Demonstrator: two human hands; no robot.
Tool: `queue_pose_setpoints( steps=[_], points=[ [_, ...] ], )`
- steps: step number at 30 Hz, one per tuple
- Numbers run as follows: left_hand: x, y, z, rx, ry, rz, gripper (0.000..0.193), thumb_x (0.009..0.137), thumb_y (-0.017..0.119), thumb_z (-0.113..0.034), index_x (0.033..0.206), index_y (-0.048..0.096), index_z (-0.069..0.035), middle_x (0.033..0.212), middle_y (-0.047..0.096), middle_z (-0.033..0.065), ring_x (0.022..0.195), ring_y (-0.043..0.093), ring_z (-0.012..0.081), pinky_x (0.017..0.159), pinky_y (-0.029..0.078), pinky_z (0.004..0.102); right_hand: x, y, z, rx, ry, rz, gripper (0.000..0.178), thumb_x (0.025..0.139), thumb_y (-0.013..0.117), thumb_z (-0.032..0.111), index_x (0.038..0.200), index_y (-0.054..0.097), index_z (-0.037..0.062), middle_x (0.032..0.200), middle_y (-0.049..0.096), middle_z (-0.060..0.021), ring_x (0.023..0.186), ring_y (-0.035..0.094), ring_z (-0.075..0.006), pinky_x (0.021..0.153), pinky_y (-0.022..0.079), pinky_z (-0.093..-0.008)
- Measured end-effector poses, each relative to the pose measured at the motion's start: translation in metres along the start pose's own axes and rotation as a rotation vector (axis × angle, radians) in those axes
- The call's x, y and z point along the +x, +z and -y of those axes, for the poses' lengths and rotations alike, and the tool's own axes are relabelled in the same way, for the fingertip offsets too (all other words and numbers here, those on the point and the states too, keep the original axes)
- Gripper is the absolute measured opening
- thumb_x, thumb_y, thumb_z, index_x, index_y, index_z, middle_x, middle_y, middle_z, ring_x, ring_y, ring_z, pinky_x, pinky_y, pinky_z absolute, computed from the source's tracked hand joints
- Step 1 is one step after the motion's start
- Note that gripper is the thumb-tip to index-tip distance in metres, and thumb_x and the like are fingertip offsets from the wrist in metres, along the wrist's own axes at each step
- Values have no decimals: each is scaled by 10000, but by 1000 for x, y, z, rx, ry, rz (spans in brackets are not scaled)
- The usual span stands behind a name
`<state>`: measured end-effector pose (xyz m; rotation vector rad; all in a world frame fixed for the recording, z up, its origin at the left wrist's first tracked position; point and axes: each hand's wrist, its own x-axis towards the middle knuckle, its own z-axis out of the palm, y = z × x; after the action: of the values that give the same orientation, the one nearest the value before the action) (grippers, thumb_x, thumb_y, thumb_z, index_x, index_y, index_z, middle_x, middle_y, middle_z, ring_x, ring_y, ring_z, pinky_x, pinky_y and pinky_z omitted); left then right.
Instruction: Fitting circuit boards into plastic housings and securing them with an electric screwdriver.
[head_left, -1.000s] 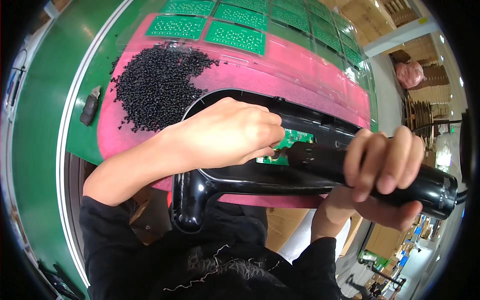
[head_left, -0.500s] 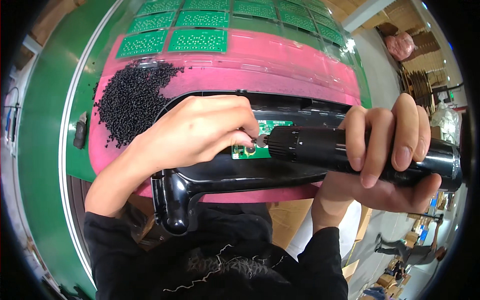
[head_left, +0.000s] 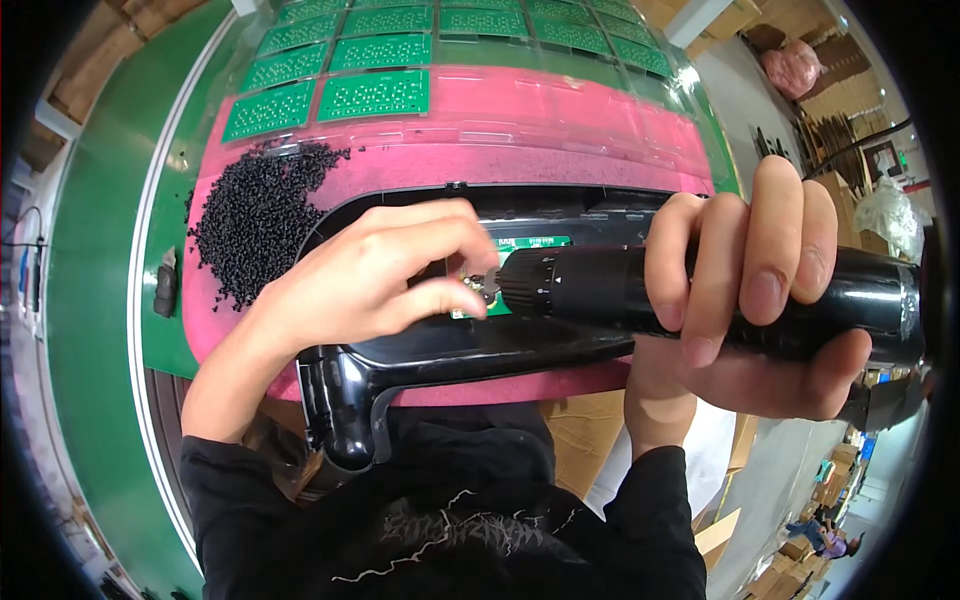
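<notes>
My right hand (head_left: pixel 745 290) is wrapped round a black electric screwdriver (head_left: pixel 590 290), which lies almost level and points left. Its tip reaches a green circuit board (head_left: pixel 540 243) inside a black plastic housing (head_left: pixel 420 365). Next to the tip is my left hand (head_left: pixel 375 265), thumb and forefinger parted around it, with nothing I can make out held between them. The left hand and the tool cover much of the board, so the exact spot under the tip is hidden. The housing rests on a pink mat (head_left: pixel 470 160), its rounded end toward me.
A heap of small black screws (head_left: pixel 255 220) spreads over the mat at the left. Behind the housing stands a clear plastic tray (head_left: pixel 560 115) with rows of green boards (head_left: pixel 375 95). A small dark object (head_left: pixel 165 285) lies on the green table (head_left: pixel 95 270). Cardboard (head_left: pixel 585 440) is below the mat's edge.
The screwdriver and my right hand have shifted left, its tip now lower over the board. My left thumb and forefinger have moved apart from their pinch at the tip. The view has shifted slightly.
</notes>
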<state>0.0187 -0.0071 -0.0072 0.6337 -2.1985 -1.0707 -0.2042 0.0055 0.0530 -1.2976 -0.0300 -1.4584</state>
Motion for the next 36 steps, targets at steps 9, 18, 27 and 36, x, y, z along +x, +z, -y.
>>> queue_pose_setpoints(
  steps=[9, 18, 27, 36],
  points=[
    [-6, -12, -3, 355, 83, -103, 442, 710, 678, -86, 990, 341, -30, 1026, 464, 146, 907, 398, 301, 840, 368, 390, -8, -26, 14, -315, 215, -34, 366, 807, 633, 372, 882, 439, 71, 835, 519, -69, 426, 466, -91, 454, 396, -242],
    [0, 4, 6, 206, 176, -272, 298, 764, 551, 92, 967, 356, -6, 876, 491, 124, 682, 497, 269, 642, 429, 379, -15, -21, 9, -398, 209, -83, 382, 776, 675, 350, 867, 444, 60, 783, 501, -75, 448, 477, -99, 446, 396, -247],
    [1, 1, -3, -108, -80, -4, 574, 845, 519, 97, 1354, 260, 44, 866, 654, 99, 839, 641, 201, 822, 476, 327, -20, -23, 1, -290, 287, -34, 405, 753, 756, 329, 832, 447, 80, 734, 488, -33, 454, 460, -82, 431, 391, -218],
    [1, 2, -6, -136, -55, 24, 691, 842, 509, 81, 1446, 172, 59, 842, 682, 76, 833, 644, 203, 822, 481, 328, -19, -24, 0, -259, 278, -30, 382, 751, 758, 297, 832, 447, 89, 735, 496, -26, 446, 462, -70, 421, 393, -203]
  ],
)
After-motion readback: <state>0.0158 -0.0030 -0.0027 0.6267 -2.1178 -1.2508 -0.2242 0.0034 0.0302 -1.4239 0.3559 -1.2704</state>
